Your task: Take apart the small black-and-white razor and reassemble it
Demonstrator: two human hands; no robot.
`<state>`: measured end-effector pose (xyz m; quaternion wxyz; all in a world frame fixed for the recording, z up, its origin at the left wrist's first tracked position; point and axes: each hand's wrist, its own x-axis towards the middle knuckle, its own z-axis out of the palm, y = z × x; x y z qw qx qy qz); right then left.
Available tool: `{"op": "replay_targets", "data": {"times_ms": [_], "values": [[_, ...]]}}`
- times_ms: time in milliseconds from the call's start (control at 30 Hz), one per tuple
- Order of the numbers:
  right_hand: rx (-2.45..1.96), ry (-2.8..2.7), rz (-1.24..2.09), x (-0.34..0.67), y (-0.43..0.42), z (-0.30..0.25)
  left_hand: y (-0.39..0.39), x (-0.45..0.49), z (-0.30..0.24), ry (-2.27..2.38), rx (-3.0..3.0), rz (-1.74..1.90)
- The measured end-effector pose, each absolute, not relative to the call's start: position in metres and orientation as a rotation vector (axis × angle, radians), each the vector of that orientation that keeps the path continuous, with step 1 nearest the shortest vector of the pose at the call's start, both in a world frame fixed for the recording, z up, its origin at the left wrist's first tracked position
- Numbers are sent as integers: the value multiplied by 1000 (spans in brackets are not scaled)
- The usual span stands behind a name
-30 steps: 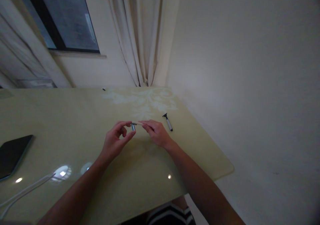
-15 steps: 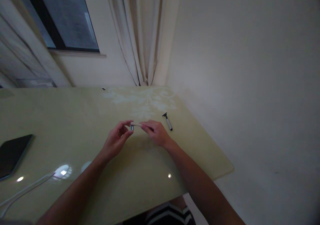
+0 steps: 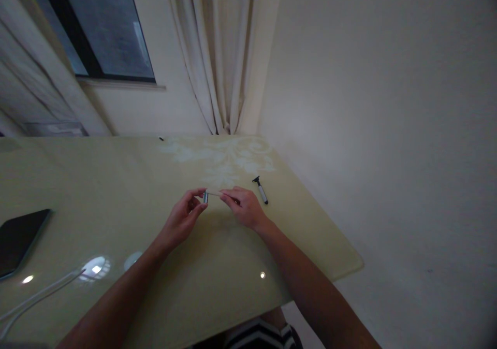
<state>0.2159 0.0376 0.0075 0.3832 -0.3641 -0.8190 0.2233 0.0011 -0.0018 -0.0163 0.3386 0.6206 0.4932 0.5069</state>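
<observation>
Over the middle of the pale yellow-green table [image 3: 116,183], my left hand [image 3: 181,220] and my right hand [image 3: 244,206] meet fingertip to fingertip. Between them is a small razor [image 3: 207,194] with a light handle and a bluish-grey head. My right hand pinches the handle. My left thumb and forefinger are closed on the head end. A second razor [image 3: 261,189], with a dark head and a white handle, lies on the table just right of my right hand.
A dark phone [image 3: 17,240] lies at the left edge. A white cable [image 3: 39,297] runs across the near left corner. The table's right edge [image 3: 330,224] drops to a pale floor. A curtain [image 3: 221,54] and a window [image 3: 97,28] stand behind.
My left fingers have closed in from a loose open curl onto the razor's head. Both hands have stayed at the same spot.
</observation>
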Motion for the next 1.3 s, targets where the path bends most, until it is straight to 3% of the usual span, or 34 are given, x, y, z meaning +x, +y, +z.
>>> {"op": "replay_targets", "data": {"times_ms": [1300], "values": [[-1054, -2047, 482, 216, 37, 8, -2, 1, -16, 1333, 1679, 1401]]}}
